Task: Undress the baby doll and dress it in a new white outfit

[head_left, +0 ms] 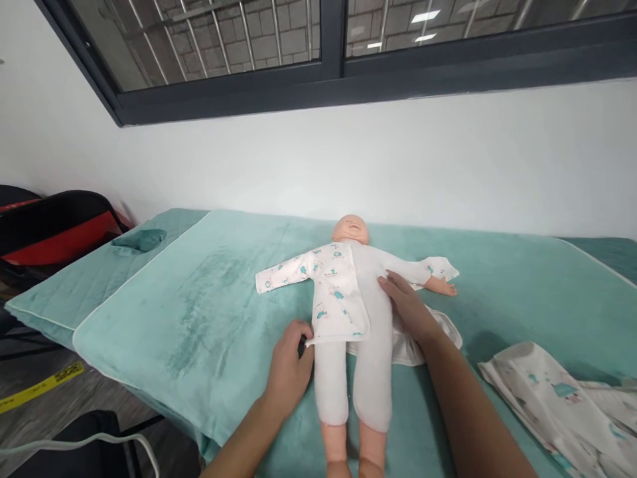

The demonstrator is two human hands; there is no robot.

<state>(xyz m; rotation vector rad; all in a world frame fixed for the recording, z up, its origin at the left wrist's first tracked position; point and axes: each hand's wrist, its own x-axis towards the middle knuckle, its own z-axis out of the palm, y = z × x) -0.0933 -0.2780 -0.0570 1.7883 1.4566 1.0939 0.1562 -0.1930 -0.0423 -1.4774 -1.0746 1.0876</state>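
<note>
A baby doll (351, 229) lies on its back on a teal blanket (209, 292), head toward the wall. It wears a white printed top (334, 292), folded over its left half only. My left hand (288, 368) is closed, pinching the top's lower corner by the doll's hip. My right hand (408, 307) lies flat with fingers stretched on the doll's white torso, over the unfolded flap of the top.
A second printed garment (552, 398) lies crumpled at the right on the blanket. A dark teal cloth (139, 239) sits at the far left corner. Black and red bags (44, 232) stand to the left. A white wall and window rise behind.
</note>
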